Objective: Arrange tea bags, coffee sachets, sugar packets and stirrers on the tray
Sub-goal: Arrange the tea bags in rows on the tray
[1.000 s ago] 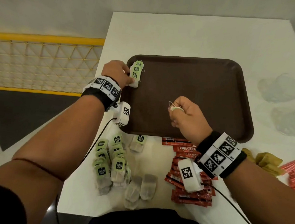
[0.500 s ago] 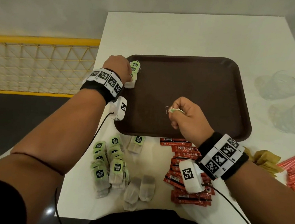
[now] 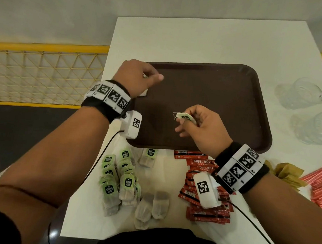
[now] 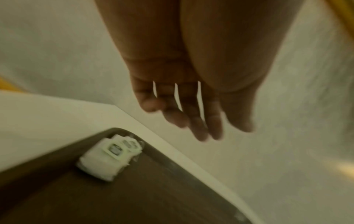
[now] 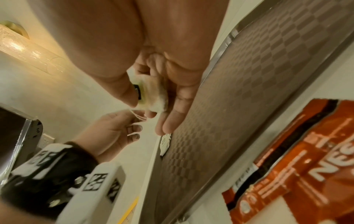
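Observation:
A brown tray (image 3: 217, 84) lies on the white table. A small stack of green-tagged tea bags (image 4: 109, 157) sits in its far left corner; in the head view only a corner of that stack (image 3: 143, 93) shows under my left hand (image 3: 150, 78). The left hand (image 4: 191, 113) hovers above it with straight fingers and holds nothing. My right hand (image 3: 185, 121) is over the tray's middle and pinches one tea bag (image 3: 184, 117) between thumb and fingers, its string looping out. The right wrist view shows that tea bag (image 5: 151, 97) in the fingers.
In front of the tray lie loose tea bags (image 3: 121, 176) and red coffee sachets (image 3: 201, 167). Brown sugar packets (image 3: 291, 174) and red stirrers (image 3: 321, 184) lie at the right edge. Two glass cups (image 3: 303, 94) stand right of the tray. A yellow railing (image 3: 44, 70) runs left.
My left hand has let go of the tea bag stack in the tray's far left corner and lifted with fingers straightened. The right hand still pinches its tea bag, barely moved.

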The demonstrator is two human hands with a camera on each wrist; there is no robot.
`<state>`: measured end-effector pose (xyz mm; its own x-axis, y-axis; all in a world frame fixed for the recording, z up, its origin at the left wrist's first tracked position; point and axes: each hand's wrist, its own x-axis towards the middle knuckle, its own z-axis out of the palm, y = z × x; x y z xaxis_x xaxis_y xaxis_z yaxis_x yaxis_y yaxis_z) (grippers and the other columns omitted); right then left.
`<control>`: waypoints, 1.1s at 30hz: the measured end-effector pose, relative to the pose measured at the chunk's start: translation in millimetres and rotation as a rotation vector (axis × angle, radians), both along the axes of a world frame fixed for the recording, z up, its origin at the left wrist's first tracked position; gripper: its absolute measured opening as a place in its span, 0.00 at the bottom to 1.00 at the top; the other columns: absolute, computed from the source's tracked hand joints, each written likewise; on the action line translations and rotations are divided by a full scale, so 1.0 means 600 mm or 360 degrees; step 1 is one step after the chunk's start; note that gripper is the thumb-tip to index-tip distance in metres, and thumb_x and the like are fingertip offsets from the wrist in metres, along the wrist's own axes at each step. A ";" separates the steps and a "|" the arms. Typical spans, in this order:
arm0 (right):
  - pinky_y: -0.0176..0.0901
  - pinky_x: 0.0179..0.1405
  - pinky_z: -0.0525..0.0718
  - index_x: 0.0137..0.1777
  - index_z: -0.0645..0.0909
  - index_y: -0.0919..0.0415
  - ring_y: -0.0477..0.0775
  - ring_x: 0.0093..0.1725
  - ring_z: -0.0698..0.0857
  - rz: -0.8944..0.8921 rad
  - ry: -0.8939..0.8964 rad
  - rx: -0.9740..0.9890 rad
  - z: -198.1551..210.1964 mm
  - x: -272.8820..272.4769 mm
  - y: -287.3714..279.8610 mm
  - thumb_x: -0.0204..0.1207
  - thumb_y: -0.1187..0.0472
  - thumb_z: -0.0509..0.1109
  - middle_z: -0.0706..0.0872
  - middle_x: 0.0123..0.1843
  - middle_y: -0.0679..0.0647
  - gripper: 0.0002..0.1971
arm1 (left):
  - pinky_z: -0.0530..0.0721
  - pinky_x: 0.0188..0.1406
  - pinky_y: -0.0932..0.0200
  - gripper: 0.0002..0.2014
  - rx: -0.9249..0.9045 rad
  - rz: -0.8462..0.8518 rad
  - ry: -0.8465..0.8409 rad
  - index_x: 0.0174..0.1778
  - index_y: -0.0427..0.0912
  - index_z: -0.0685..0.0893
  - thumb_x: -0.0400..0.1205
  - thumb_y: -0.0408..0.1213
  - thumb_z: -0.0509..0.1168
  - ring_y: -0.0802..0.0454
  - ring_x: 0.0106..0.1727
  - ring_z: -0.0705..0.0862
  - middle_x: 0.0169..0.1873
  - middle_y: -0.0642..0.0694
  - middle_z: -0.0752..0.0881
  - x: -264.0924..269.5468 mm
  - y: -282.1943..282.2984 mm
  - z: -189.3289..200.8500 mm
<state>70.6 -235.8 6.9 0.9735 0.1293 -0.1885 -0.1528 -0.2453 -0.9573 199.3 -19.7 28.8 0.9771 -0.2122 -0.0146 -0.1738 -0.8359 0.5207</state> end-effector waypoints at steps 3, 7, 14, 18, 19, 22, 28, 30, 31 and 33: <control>0.53 0.45 0.92 0.52 0.81 0.63 0.53 0.45 0.93 -0.0007 -0.0005 0.0080 0.004 0.004 0.011 0.82 0.64 0.69 0.90 0.48 0.58 0.03 | 0.84 0.48 0.67 0.13 -0.0458 -0.0402 0.0277 0.50 0.53 0.91 0.75 0.54 0.75 0.62 0.44 0.87 0.42 0.58 0.90 -0.070 -0.010 0.031; 0.55 0.44 0.92 0.52 0.82 0.62 0.55 0.44 0.93 0.0013 0.0019 0.0175 0.005 0.006 0.026 0.81 0.63 0.71 0.90 0.49 0.61 0.04 | 0.87 0.44 0.57 0.06 -0.0453 -0.0662 0.0260 0.48 0.50 0.90 0.76 0.40 0.76 0.56 0.42 0.87 0.41 0.52 0.90 -0.114 -0.013 0.018; 0.37 0.44 0.86 0.61 0.80 0.52 0.47 0.42 0.87 0.0200 -0.0091 -0.0290 -0.018 -0.005 0.039 0.77 0.58 0.75 0.88 0.46 0.47 0.14 | 0.85 0.49 0.59 0.04 -0.0531 -0.0093 0.0048 0.48 0.52 0.89 0.80 0.41 0.73 0.58 0.40 0.86 0.37 0.56 0.89 -0.075 0.040 0.004; 0.30 0.39 0.79 0.58 0.85 0.50 0.39 0.36 0.81 0.0718 -0.0178 -0.0664 -0.023 -0.026 0.055 0.78 0.55 0.74 0.86 0.40 0.42 0.09 | 0.80 0.48 0.60 0.08 0.0115 -0.0014 0.0127 0.54 0.50 0.88 0.81 0.44 0.71 0.58 0.41 0.83 0.38 0.55 0.87 -0.017 0.081 -0.001; 0.33 0.42 0.80 0.60 0.85 0.49 0.39 0.37 0.82 0.0870 -0.0174 -0.0768 -0.027 -0.029 0.062 0.79 0.54 0.73 0.87 0.41 0.42 0.11 | 0.79 0.47 0.60 0.08 0.0275 -0.0044 0.0210 0.54 0.50 0.89 0.80 0.45 0.71 0.57 0.42 0.84 0.37 0.56 0.87 -0.006 0.088 -0.005; 0.41 0.52 0.83 0.68 0.83 0.47 0.43 0.45 0.86 0.1128 -0.0102 -0.0985 -0.035 -0.037 0.079 0.80 0.51 0.69 0.91 0.47 0.43 0.17 | 0.77 0.45 0.61 0.08 0.0430 -0.0077 0.0410 0.52 0.48 0.90 0.79 0.44 0.74 0.55 0.42 0.85 0.35 0.57 0.86 0.016 0.091 -0.020; 0.49 0.58 0.83 0.79 0.70 0.42 0.58 0.61 0.86 0.1411 -0.0155 -0.1405 -0.037 -0.049 0.097 0.86 0.49 0.58 0.88 0.63 0.50 0.22 | 0.82 0.58 0.53 0.11 0.0520 0.0017 0.0281 0.55 0.45 0.91 0.78 0.43 0.74 0.48 0.55 0.85 0.51 0.47 0.90 0.040 0.067 -0.047; 0.50 0.58 0.84 0.76 0.74 0.40 0.59 0.60 0.86 0.1399 -0.0206 -0.1475 -0.041 -0.046 0.098 0.85 0.49 0.57 0.89 0.62 0.50 0.20 | 0.82 0.59 0.53 0.11 0.0554 0.0050 0.0253 0.54 0.45 0.92 0.78 0.43 0.74 0.47 0.56 0.85 0.52 0.46 0.90 0.045 0.064 -0.051; 0.52 0.57 0.85 0.73 0.77 0.40 0.59 0.58 0.86 0.1385 -0.0212 -0.1494 -0.042 -0.045 0.100 0.84 0.48 0.58 0.89 0.59 0.49 0.19 | 0.82 0.58 0.54 0.11 0.0563 0.0070 0.0246 0.53 0.45 0.92 0.78 0.43 0.74 0.47 0.56 0.85 0.52 0.46 0.90 0.045 0.063 -0.053; 0.52 0.53 0.86 0.66 0.81 0.40 0.57 0.53 0.87 0.1340 -0.0174 -0.1500 -0.043 -0.043 0.101 0.82 0.48 0.61 0.90 0.53 0.48 0.15 | 0.82 0.57 0.54 0.11 0.0572 0.0093 0.0248 0.53 0.46 0.92 0.77 0.44 0.75 0.47 0.56 0.85 0.52 0.47 0.90 0.044 0.061 -0.054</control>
